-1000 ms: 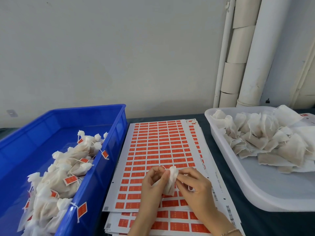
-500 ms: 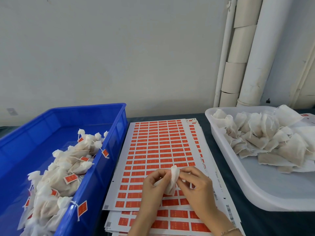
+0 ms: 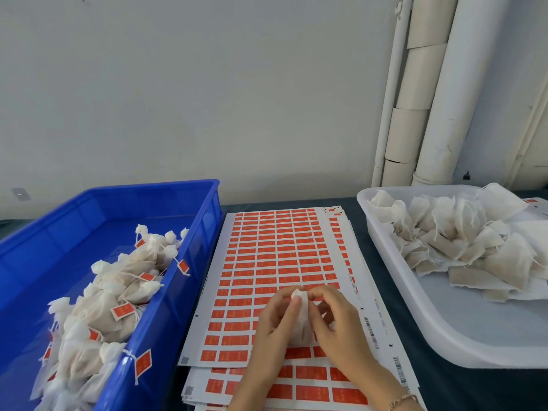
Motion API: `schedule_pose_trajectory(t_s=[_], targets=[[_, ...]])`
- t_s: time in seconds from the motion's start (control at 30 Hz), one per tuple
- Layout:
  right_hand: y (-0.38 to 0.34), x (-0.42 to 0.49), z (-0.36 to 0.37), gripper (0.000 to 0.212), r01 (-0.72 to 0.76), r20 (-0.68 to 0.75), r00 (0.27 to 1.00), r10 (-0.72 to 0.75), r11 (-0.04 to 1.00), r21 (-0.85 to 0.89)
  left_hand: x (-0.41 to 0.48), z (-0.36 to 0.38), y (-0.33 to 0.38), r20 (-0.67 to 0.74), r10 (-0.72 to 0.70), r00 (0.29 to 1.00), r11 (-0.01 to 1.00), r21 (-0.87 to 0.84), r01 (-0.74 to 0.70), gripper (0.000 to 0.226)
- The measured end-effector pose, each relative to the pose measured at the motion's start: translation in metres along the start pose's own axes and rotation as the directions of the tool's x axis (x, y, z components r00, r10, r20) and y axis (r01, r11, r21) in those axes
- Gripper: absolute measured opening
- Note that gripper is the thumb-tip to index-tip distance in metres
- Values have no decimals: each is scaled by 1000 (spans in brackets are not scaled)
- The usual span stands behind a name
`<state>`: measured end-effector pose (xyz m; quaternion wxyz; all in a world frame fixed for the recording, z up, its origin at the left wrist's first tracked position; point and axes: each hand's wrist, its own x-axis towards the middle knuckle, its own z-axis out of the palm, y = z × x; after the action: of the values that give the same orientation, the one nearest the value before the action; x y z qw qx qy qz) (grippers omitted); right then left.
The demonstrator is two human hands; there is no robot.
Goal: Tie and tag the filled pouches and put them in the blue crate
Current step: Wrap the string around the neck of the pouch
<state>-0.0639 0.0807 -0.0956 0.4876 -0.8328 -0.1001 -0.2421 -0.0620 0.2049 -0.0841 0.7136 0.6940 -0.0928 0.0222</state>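
**Both grips hold one pouch over the label sheets**

The left grip [image 3: 277, 318] curls its fingers round the left side of a filled white pouch [image 3: 302, 312], and the right grip [image 3: 341, 324] pinches the same pouch from the right, with its fingertips up near the gathered neck. The pouch stands upright between them at lower centre of the frame, its puckered top poking out above the fingers. Whether a string is in either grip is too fine to tell. A thin bracelet [image 3: 403, 400] circles the right wrist at the bottom edge.

Under the hands lies a stack of label sheets [image 3: 275, 253], covered in rows of small orange-red stickers, on the dark counter [image 3: 462, 390].

The blue crate [image 3: 154, 185] fills the left of the frame, just beside the sheets. A heap of tied pouches [image 3: 118, 301] lies along its right inner wall, each carrying an orange-red tag. One tag [image 3: 142, 363] hangs over the crate's rim toward the sheets.

At right sits a white tray [image 3: 480, 321] with a pile of untied pouches [image 3: 462, 241] in its far half. Behind it, white pipes [image 3: 444, 99] run up the pale wall [image 3: 207, 84] at upper right.
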Motion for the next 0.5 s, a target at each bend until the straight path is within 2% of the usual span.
schedule_pose_trajectory(t_s=[0.07, 0.17, 0.3, 0.5], targets=[[1, 0, -1, 24, -31, 33, 999, 30, 999, 31, 0, 2, -1, 48, 38, 998, 999, 24, -39, 25], [3, 3, -4, 15, -102, 41, 994, 99, 992, 69, 0, 0, -3, -2, 56, 998, 997, 47, -56, 25], [5, 8, -11, 6, -192, -35, 980, 198, 974, 122, 2, -5, -3, -32, 42, 999, 999, -2, -42, 10], [7, 12, -22, 4, -202, -165, 962, 218, 973, 111, 1, -4, -2, -2, 23, 1000, 999, -44, -23, 10]])
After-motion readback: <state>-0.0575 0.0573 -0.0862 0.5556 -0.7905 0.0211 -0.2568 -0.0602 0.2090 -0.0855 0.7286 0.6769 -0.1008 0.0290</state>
